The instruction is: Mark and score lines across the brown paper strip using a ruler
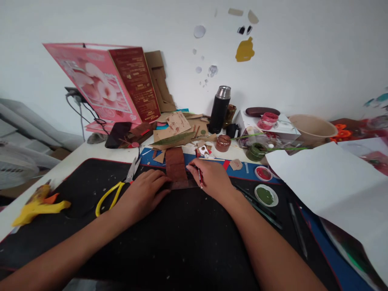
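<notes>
A reddish-brown strip of card or leather-like sheet [176, 165] lies flat in front of me, with fold lines across it. Along its near end runs a clear strip like a ruler [180, 184]. My left hand [144, 193] holds the left end of that clear ruler, its fingertips and thumb at the brown strip's edge. My right hand [210, 178] is closed around a dark red pencil [200, 178], at the right side of the brown strip. The pencil's tip end is partly hidden by the fingers.
Yellow-handled scissors [110, 197] and a yellow glue gun [41, 206] lie left on the black mat [169, 242]. Paint lids, red [263, 173] and green [266, 195], sit right beside pens. Behind stand a black flask [219, 111], cardboard scraps [176, 125] and a pink box [100, 85].
</notes>
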The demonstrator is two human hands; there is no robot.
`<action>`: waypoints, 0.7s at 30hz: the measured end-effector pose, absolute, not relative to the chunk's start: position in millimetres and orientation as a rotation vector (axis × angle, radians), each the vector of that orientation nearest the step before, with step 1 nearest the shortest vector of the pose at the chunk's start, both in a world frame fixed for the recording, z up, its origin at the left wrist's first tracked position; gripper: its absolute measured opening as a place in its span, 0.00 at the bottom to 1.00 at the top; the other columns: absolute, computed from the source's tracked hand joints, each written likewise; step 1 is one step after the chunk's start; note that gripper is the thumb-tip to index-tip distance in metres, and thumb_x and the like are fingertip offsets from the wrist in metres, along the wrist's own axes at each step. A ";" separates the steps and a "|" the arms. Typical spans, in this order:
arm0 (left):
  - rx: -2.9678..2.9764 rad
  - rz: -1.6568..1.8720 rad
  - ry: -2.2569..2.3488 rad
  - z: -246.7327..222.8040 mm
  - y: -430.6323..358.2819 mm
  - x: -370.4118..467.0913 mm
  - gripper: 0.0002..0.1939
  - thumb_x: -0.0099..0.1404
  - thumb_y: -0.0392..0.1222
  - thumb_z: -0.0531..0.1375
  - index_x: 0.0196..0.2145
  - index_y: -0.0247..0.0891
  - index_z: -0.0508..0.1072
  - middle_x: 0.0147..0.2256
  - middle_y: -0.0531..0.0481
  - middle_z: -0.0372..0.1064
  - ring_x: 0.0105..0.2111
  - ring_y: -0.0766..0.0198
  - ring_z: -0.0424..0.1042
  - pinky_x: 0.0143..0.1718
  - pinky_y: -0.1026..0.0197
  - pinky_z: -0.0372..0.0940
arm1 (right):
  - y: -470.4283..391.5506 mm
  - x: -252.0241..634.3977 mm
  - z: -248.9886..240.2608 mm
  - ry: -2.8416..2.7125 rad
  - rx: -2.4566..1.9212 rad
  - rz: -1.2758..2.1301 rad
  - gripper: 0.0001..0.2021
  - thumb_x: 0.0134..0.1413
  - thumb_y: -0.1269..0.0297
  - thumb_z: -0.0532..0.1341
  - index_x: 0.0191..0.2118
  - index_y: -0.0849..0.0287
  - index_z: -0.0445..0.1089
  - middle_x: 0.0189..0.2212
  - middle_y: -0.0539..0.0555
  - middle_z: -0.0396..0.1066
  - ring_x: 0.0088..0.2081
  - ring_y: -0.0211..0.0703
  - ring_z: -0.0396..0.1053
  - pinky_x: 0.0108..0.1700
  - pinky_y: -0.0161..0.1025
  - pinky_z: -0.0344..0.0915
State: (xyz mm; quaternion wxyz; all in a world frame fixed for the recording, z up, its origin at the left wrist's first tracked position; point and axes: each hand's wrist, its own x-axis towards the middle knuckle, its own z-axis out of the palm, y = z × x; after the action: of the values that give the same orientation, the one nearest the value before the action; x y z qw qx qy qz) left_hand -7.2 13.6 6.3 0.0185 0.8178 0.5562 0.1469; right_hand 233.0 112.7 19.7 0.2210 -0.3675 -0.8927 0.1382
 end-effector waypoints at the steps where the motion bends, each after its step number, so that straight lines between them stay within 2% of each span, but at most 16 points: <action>1: 2.551 0.453 1.727 6.1 13.6 -6.4 0.13 0.75 0.46 0.56 0.50 0.40 0.76 0.47 0.44 0.75 0.47 0.52 0.73 0.51 0.48 0.68 | 112.3 232.7 20.0 -2.483 -1.025 0.365 0.15 0.76 0.57 0.54 0.44 0.57 0.75 0.35 0.56 0.81 0.35 0.47 0.77 0.35 0.39 0.55; 7: 2.613 0.449 1.702 7.3 10.4 -4.0 0.12 0.75 0.46 0.56 0.48 0.39 0.76 0.44 0.44 0.75 0.44 0.52 0.73 0.47 0.48 0.68 | 110.9 231.6 20.2 -2.560 -1.049 0.331 0.13 0.75 0.57 0.56 0.44 0.58 0.75 0.33 0.55 0.81 0.32 0.46 0.76 0.32 0.40 0.50; 21: 2.680 0.538 1.673 3.5 26.1 10.4 0.11 0.75 0.43 0.56 0.47 0.41 0.77 0.44 0.44 0.75 0.45 0.52 0.74 0.47 0.48 0.68 | 110.3 231.0 23.3 -2.533 -1.103 0.282 0.13 0.75 0.58 0.56 0.44 0.59 0.75 0.34 0.56 0.82 0.34 0.47 0.77 0.33 0.41 0.52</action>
State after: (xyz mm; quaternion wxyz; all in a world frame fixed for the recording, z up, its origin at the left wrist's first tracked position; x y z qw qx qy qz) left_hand 10.4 26.1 3.5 -0.0315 0.8358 0.5218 0.1679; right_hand 231.0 110.3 23.3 0.1813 -0.3906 -0.8970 0.1000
